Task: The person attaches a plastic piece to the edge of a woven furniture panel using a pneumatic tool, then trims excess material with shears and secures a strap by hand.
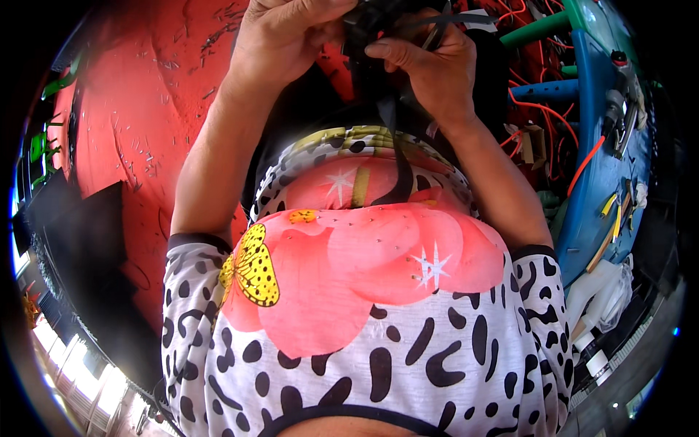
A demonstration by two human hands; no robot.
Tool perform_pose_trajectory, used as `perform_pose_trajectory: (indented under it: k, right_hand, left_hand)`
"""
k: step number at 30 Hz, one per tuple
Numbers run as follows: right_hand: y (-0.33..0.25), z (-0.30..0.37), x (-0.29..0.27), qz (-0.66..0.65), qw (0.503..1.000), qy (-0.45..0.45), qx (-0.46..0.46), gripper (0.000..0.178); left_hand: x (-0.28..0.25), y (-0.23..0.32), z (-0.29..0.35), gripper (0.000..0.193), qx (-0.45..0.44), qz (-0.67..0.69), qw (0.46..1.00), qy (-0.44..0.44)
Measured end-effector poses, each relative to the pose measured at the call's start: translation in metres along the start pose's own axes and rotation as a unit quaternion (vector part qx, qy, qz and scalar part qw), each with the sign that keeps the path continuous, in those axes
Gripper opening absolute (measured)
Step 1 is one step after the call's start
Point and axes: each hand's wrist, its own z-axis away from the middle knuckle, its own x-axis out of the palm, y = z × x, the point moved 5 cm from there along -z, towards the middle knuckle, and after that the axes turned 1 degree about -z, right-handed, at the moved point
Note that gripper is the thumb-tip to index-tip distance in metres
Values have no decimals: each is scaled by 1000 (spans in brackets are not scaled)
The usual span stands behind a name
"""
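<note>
At the top edge, my left hand (285, 42) is closed around the side of a dark black piece (368, 25), whose kind I cannot make out. My right hand (440, 69) faces it from the other side, with thumb and fingers bent together. Between those fingers runs a thin grey, metal-looking thing (437, 33), partly hidden. A flat black strap (444, 20) stretches rightward over the right fingers. Another black strap (397, 156) hangs from between the hands onto my lap. The upper part of the held piece is cut off by the picture's edge.
Red floor (145, 87) on the left is strewn with small dark scraps. To the right stands a blue table (582, 175) with a dark-handled power tool (616, 109), yellow-handled tools (615, 211) and clear plastic bags (604, 298). Orange hoses (546, 109) loop beneath it.
</note>
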Motion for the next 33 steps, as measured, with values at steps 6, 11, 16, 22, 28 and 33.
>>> perform_pose_trajectory:
  k: [6, 11, 16, 22, 28, 33]
  right_hand:
    - [-13, 6, -2, -51, 996, -6, 70, 28]
    - [-50, -16, 7, -91, 971, 50, -214, 49]
    - [-64, -22, 2, 148, 961, 33, -232, 45]
    - [-61, -23, 10, 206, 930, 41, -301, 34]
    - [-40, -35, -8, -139, 985, -88, -59, 37]
    - [-35, -32, -16, -223, 970, -94, 32, 49]
  left_hand:
    - [-1, -1, 0, 36, -24, 12, 1000, 1]
    - [-4, -4, 2, 36, -33, 36, 999, 8]
    - [-5, -3, 3, 34, -44, 32, 998, 27]
    - [-5, 0, 4, 34, -21, 17, 999, 21]
    - [-7, -6, 12, 29, -19, 48, 998, 43]
    - [9, 1, 22, 52, -59, -41, 997, 7]
